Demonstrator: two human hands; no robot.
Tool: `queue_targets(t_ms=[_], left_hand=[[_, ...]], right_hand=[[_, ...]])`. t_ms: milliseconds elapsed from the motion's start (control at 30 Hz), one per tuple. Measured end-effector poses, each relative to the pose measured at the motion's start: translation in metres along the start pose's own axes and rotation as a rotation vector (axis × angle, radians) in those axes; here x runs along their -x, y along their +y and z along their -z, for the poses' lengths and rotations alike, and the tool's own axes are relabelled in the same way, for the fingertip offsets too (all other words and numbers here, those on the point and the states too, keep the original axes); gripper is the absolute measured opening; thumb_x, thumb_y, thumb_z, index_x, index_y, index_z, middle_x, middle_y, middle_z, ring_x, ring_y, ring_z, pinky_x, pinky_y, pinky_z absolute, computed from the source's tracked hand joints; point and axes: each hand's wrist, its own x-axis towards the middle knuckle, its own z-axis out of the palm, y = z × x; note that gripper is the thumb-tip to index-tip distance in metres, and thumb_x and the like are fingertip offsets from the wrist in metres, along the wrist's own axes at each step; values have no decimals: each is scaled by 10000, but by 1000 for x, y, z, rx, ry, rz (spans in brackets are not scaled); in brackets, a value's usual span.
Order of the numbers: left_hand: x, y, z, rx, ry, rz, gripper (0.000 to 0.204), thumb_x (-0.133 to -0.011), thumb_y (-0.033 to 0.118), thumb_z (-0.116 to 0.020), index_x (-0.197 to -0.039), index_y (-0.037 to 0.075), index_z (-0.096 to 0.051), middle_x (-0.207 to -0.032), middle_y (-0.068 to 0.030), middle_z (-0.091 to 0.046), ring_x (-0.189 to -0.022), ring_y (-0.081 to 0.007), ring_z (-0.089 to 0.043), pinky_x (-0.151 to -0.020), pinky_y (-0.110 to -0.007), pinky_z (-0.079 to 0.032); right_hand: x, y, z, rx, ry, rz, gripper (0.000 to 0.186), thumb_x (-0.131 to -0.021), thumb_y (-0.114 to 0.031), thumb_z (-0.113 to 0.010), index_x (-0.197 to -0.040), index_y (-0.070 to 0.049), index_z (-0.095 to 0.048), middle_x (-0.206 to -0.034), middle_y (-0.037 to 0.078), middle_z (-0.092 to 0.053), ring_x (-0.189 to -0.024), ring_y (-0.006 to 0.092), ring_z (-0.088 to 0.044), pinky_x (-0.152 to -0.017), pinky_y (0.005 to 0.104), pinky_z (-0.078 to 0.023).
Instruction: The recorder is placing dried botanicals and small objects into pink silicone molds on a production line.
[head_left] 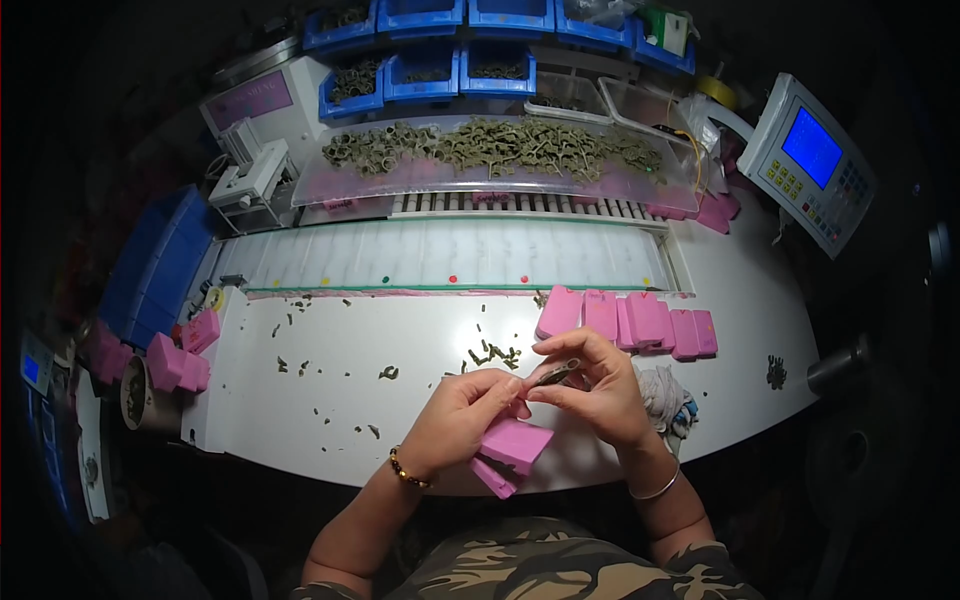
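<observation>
Now | clear tray (330,185): olive parts (490,145) | left hand (460,415): pink block (515,445)

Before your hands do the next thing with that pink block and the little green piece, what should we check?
1. Left hand grips the pink block: ok.
2. Right hand pinches the small green piece in its fingers: ok.
3. Piece lined up with the block: cannot tell, too small.
4. More pink blocks waiting on the white table: ok.
5. Table free of loose green bits: not ok, scraps lie scattered.
</observation>
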Motion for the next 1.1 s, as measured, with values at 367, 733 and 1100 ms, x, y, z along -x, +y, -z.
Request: queue_targets(t_ms=[367,733,1100], left_hand=[[4,-4,4,360,-127,123,189,-975,162,-618,-1046,-7,-665,-897,-41,-684,-797,-81,-619,-729,-225,-494],[6,-1,-2,126,194,-86,68,-907,67,-688,-921,13,-651,-870,-29,-675,-790,-66,-616,-721,-222,-503],[6,-3,-5,94,202,-64,63,-893,57,-690,-884,7,-652,-824,-10,-676,-766,-56,-623,-723,-226,-516]], right_hand=[[0,1,1,-178,-121,-47,405,-793,43,-755,-1159,-20,-596,-1077,58,-669,-964,83,-651,-743,182,-474],[0,-4,4,-188,29,5,375,-860,82,-661,-1223,10,-596,-1185,73,-629,-927,88,-553,-794,223,-496],[4,0,-1,-25,149,25,212,-917,40,-623,-1125,11,-648,-1012,29,-667,-738,19,-552,-649,167,-455]])
